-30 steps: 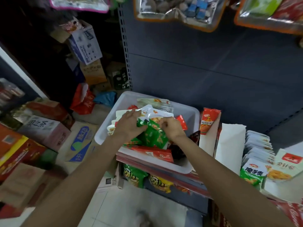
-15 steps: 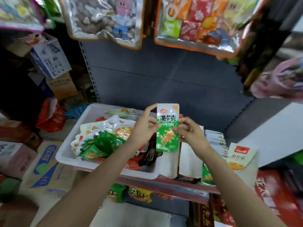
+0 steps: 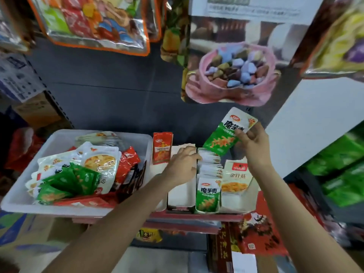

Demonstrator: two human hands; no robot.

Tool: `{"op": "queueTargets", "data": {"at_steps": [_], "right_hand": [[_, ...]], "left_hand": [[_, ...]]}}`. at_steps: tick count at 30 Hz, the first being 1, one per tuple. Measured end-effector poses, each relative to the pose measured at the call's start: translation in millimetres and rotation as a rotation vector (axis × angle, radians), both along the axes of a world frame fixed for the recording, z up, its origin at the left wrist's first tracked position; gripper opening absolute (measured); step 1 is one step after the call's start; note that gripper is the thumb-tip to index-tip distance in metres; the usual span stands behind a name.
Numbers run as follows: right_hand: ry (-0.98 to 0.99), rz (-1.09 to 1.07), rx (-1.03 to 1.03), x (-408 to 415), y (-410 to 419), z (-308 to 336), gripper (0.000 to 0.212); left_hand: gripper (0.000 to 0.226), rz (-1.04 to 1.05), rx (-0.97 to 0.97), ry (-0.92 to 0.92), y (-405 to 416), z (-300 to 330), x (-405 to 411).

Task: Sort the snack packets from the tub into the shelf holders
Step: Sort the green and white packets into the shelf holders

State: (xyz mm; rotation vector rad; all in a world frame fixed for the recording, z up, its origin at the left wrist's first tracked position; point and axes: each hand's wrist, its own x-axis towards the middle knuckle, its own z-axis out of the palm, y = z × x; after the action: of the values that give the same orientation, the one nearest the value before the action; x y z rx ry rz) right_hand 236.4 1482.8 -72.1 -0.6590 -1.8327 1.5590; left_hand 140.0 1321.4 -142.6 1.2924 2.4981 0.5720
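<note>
Against a dark grey shelf back panel (image 3: 118, 99), the right hand (image 3: 254, 142) pinched a green-and-white foil snack packet (image 3: 229, 131); the left hand (image 3: 183, 164), fingers loosely curled, touched the white cardboard holder's packet row (image 3: 209, 164).

Soft, even light falls from above me; glare glints off the hanging foil bags (image 3: 94, 22). Everything blurs slightly, worst at the bent, stretched edges of my view.
</note>
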Motion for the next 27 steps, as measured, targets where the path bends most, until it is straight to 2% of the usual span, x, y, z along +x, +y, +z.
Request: {"op": "queueTargets", "data": {"at_steps": [4,8,13,19,23,25,27], "right_hand": [[-0.015,0.083,-0.036,4.4,7.8,-4.0,0.017],[-0.164,0.219,-0.048,6.1,9.3,-20.8,0.02],[-0.48,0.258,0.322,2.8,10.3,-38.0,0.012],[-0.549,0.331,0.626,-3.4,6.1,-44.4,0.007],[-0.818,0.396,0.996,-6.8,-0.6,-55.9,0.022],[-0.874,0.409,1.065,-7.0,-5.8,-56.4,0.025],[-0.817,0.374,1.051,-6.0,-10.3,-53.2,0.023]], "left_hand": [[0.034,0.012,0.031,0.013,1.1,-0.8,7.4],[0.044,0.018,0.019,-0.024,-4.6,-0.9,12.8],[0.047,0.022,-0.008,-0.051,-10.0,3.2,17.2],[0.046,0.024,-0.017,-0.08,-9.3,5.0,20.6],[0.045,0.021,-0.012,-0.112,-9.3,5.0,21.0],[0.044,0.029,0.003,-0.118,-11.8,5.6,20.0],[0.042,0.064,0.033,-0.11,-17.3,9.1,18.7]]}}
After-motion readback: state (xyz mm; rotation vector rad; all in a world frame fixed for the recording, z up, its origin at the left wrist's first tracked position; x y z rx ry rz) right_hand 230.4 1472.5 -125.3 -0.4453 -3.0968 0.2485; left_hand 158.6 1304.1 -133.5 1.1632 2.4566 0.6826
